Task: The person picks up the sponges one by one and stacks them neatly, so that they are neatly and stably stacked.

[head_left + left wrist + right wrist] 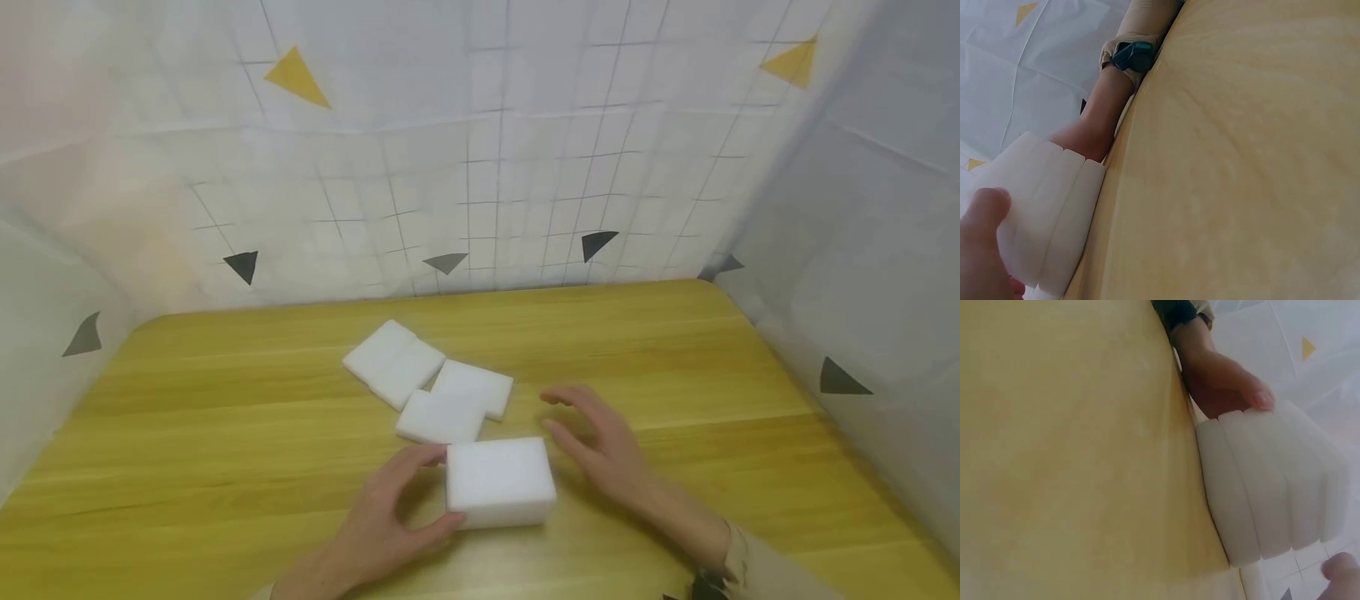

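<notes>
In the head view, a neat stack of white sponge blocks (pixel 498 479) sits near the table's front. My left hand (pixel 386 512) holds its left end, thumb at the near side and fingers at the far side. The right wrist view shows the layered blocks (pixel 1266 481) piled flat, with the left hand (pixel 1222 378) at their end and its thumb on them. To the right of the stack, my right hand (pixel 607 454) hovers apart from it, fingers loosely bent around nothing. Beyond lie several flat white sponges (pixel 442 414), some overlapping.
The wood-grain table (pixel 225 450) stretches to both sides. A white patterned sheet (pixel 525 167) hangs behind its far edge, and further sheeting (pixel 892 250) stands along the right side. A dark watch-like device (pixel 1134 56) is worn at the right wrist.
</notes>
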Tool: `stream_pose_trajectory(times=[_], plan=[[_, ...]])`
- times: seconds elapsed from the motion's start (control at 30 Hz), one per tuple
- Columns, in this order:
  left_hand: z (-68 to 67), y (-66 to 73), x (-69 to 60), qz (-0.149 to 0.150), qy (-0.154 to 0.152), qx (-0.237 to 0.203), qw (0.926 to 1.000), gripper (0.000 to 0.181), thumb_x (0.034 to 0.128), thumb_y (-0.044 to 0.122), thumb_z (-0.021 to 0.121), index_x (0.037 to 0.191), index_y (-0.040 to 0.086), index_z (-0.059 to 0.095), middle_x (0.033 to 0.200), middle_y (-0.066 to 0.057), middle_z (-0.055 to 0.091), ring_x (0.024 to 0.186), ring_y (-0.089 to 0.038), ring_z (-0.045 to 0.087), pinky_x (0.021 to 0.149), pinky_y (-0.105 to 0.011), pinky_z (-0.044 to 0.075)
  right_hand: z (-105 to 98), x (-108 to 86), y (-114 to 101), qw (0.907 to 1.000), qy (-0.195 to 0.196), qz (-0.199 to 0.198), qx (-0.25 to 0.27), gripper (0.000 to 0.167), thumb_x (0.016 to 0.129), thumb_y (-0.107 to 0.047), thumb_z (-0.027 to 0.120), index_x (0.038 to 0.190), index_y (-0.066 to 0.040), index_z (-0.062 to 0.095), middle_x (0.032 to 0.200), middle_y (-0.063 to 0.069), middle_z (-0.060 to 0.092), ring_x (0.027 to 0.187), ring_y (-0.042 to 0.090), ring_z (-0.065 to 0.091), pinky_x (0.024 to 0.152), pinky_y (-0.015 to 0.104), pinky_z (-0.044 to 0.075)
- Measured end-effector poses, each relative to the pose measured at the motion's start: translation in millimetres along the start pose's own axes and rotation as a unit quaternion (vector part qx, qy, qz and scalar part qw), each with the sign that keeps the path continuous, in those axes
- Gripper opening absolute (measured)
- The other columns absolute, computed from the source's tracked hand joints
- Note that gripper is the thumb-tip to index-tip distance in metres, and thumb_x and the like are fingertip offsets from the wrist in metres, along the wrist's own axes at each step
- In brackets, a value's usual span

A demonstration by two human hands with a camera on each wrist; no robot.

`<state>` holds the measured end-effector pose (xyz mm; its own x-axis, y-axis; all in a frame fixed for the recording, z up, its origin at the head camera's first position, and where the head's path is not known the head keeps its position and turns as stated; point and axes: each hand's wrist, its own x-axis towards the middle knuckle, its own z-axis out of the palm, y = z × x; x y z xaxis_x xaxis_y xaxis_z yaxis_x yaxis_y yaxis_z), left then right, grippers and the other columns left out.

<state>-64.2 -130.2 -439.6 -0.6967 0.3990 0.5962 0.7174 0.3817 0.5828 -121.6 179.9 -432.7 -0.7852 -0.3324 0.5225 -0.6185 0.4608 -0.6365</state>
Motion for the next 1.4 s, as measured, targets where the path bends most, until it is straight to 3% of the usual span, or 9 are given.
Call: stream_pose_trajectory(times=[0.3,0.6,1.23,1.4], plan=[[-0.3,-0.9,-1.0,-0.01,-0.005,0.003,0.9999,0.063,0.0811,0.032,0.084,0.135,0.013,0.055,0.127,-0.001,0.063,0.112,-0.018,0.062,0.102,-0.021,0.048,12,16.9,7,0.9972,-0.029,0.03,-0.062,0.048,0.087,-0.025,0.077,0.13,-0.009,0.062,0.129,0.001,0.062,0.122,0.021,0.057,0.105,0.047,0.048],[-0.2,-1.3,-0.9,-0.01,-0.006,0.006,0.9999,0.065,0.081,0.032,0.084,0.136,0.014,0.055,0.128,-0.001,0.063,0.112,-0.019,0.063,0.102,-0.024,0.049,21,27.4,12,0.9907,-0.069,0.049,-0.107,0.063,0.084,-0.036,0.079,0.137,-0.01,0.057,0.138,0.01,0.056,0.13,0.032,0.051,0.108,0.056,0.044],[0.3,-1.4,0.5,-0.001,-0.002,0.008,1.0,0.066,0.0808,0.033,0.084,0.136,0.012,0.055,0.128,-0.002,0.063,0.113,-0.019,0.063,0.102,-0.024,0.049,31,44.8,14,0.9819,-0.108,0.029,-0.153,0.067,0.085,-0.046,0.075,0.138,-0.009,0.057,0.134,0.011,0.058,0.126,0.031,0.052,0.106,0.053,0.046],[0.8,-1.6,1.6,0.0,-0.003,0.004,1.0,0.066,0.0809,0.032,0.084,0.136,0.012,0.054,0.129,-0.002,0.063,0.113,-0.019,0.063,0.103,-0.023,0.048,32,46.0,17,0.9836,-0.097,0.014,-0.151,0.062,0.085,-0.043,0.076,0.136,-0.01,0.059,0.13,0.009,0.06,0.123,0.029,0.053,0.105,0.051,0.047]])
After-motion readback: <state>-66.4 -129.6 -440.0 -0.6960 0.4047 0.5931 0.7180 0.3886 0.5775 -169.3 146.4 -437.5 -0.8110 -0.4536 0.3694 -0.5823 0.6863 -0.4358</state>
